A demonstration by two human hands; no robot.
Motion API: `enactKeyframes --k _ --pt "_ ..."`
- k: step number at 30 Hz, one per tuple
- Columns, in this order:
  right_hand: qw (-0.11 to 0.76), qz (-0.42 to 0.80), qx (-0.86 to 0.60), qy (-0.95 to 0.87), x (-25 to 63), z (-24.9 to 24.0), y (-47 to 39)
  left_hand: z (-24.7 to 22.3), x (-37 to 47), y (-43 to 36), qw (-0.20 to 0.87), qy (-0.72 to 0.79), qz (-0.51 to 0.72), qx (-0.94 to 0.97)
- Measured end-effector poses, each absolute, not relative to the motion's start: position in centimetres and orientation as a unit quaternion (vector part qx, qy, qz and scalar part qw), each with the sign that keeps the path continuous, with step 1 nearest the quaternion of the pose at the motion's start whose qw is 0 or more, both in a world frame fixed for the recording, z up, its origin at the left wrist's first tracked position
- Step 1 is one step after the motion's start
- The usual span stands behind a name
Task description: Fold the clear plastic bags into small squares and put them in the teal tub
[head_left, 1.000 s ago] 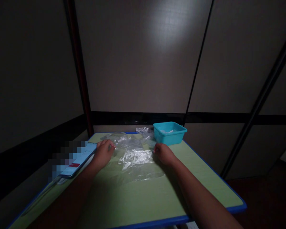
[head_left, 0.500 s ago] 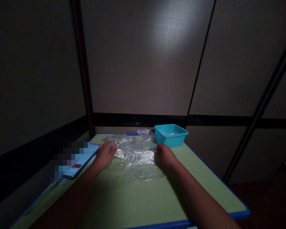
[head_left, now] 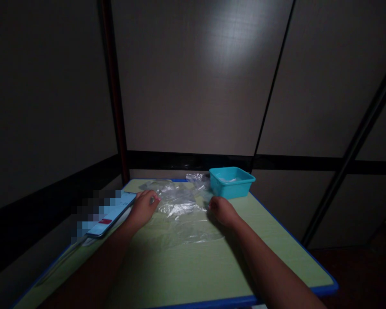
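Head view: turquoise tub [head_left: 233, 190] on far right of green surface [head_left: 180, 274]; whitish contents [head_left: 230, 179] inside, too dim to identify from here. Crumpled clear plastic film [head_left: 180, 208] spread left of it, between both hands. Left hand [head_left: 144, 208] and right hand [head_left: 224, 211] each pinching film, fingers curled.

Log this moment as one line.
left hand: curled at left side of clear plastic; right hand: curled at its right side; grip: unclear; turquoise basin: beyond right hand; lit screen: beside left hand
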State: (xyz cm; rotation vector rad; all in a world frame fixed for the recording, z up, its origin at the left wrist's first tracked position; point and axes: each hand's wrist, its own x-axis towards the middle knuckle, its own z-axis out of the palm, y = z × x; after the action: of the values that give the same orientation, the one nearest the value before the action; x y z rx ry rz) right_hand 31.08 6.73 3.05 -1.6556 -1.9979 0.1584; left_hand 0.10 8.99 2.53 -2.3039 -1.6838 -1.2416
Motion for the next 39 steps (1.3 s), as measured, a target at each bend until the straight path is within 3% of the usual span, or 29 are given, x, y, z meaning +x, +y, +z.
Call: enactKeyframes --k 25,34,39 --pt "0.292 0.133 -0.586 -0.744 30.9 2.7 6.8 2.8 1.1 8.2 -0.056 -0.489 -0.387 -0.779" --pt "0.369 0.283 -0.481 -0.743 30.6 3.8 6.2 2.2 1.9 7.2 0.002 -0.467 -0.335 -0.818" --pt "0.336 0.424 -0.395 -0.743 30.8 5.7 4.5 2.1 2.0 7.0 0.004 -0.463 -0.328 -0.824"
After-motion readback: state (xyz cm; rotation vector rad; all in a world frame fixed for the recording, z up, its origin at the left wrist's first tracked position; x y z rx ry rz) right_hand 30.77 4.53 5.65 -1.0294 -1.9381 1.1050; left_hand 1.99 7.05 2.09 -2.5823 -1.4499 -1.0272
